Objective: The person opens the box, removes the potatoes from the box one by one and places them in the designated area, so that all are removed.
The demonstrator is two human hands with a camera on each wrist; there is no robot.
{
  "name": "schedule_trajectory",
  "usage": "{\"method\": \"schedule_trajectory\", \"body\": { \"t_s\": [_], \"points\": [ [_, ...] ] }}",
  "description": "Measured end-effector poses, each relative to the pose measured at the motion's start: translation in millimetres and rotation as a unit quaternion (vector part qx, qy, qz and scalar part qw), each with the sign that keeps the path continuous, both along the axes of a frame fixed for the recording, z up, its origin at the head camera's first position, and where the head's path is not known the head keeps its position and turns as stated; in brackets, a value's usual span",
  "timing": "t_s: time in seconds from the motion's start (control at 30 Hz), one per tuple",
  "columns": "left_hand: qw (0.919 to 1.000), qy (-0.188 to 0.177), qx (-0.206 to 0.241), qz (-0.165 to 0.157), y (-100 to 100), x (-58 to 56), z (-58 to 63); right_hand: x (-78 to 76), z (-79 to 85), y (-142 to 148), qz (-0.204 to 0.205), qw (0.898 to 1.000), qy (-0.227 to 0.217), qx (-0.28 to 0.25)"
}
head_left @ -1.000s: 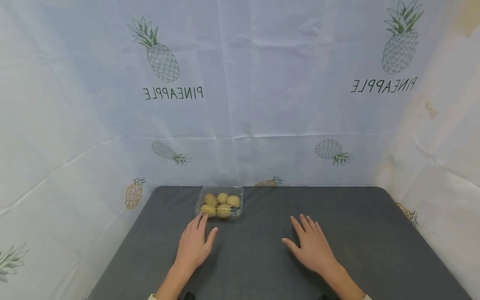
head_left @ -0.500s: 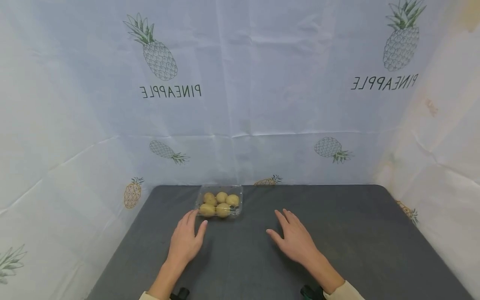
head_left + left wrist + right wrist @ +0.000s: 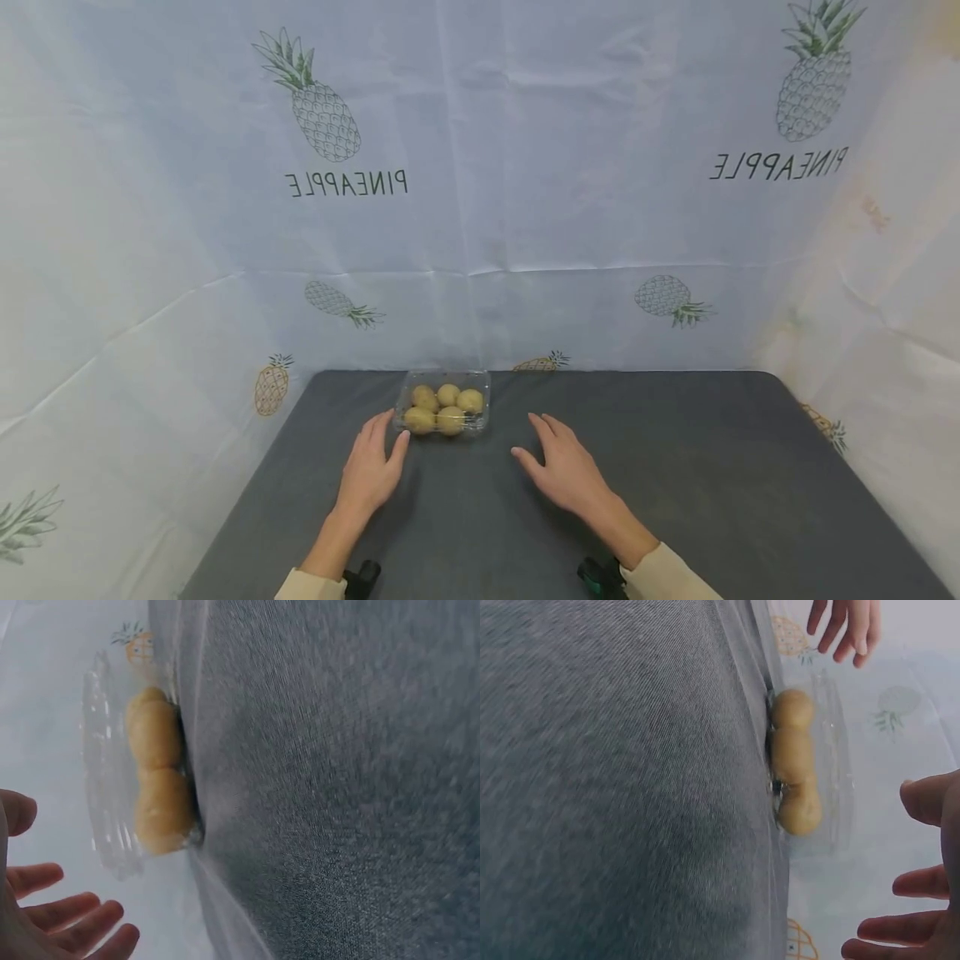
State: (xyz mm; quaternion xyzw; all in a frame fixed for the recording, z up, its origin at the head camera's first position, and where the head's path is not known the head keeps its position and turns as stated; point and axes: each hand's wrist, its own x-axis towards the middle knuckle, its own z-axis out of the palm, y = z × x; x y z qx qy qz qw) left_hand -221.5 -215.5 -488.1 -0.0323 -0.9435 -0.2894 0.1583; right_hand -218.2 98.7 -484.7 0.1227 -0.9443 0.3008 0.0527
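Observation:
A clear plastic box (image 3: 481, 417) holding several round yellow-brown fruits or potatoes (image 3: 451, 420) sits at the back of the dark table, left of centre. My left hand (image 3: 369, 475) hovers by its near left corner, fingers spread and holding nothing. To the right of the box and apart from it, my right hand (image 3: 567, 473) reaches forward with relaxed fingers, also holding nothing. In the left wrist view the left hand (image 3: 64, 919) is spread near the box's raised clear lid (image 3: 109, 772). The right wrist view shows the right fingers (image 3: 900, 928) away from the box.
The dark cloth-covered table (image 3: 675, 483) ends at a white curtain (image 3: 555, 208) printed with pineapples, which hangs behind it and along both sides. Dark straps with small devices (image 3: 600, 577) sit at both wrists.
My right hand has moved left, closer to the box. The left hand has shifted slightly left, from in front of the box to its near left corner. The box has stayed in place.

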Motion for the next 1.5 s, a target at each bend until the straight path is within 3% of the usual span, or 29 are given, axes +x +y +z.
{"method": "schedule_trajectory", "body": {
  "t_s": [0.3,0.43,0.57,0.9,1.13,1.5],
  "points": [
    [0.9997,-0.019,0.013,-0.01,-4.9,-12.5,-5.3,-11.9,-0.4,-23.8,-0.003,1.0,0.006,-0.013],
    [0.9991,-0.012,0.037,-0.017,-7.0,-19.1,-9.3,-19.8,-2.4,-32.7,0.003,1.0,0.001,-0.023],
    [0.9974,-0.03,0.064,-0.015,-5.4,-23.9,-8.6,-28.7,-5.4,-37.6,0.01,0.999,-0.008,-0.039],
    [0.9891,-0.062,0.13,-0.034,-2.6,-39.9,-16.4,-45.7,-14.3,-44.8,0.001,0.997,-0.038,-0.071],
    [0.9762,-0.064,0.203,-0.043,-3.0,-49.8,-19.7,-56.7,-17.4,-54.5,-0.003,0.991,-0.066,-0.113],
    [0.9661,-0.097,0.236,-0.038,-9.2,-61.5,-22.6,-70.5,-23.7,-72.5,0.007,0.982,-0.07,-0.173]
  ]
}}
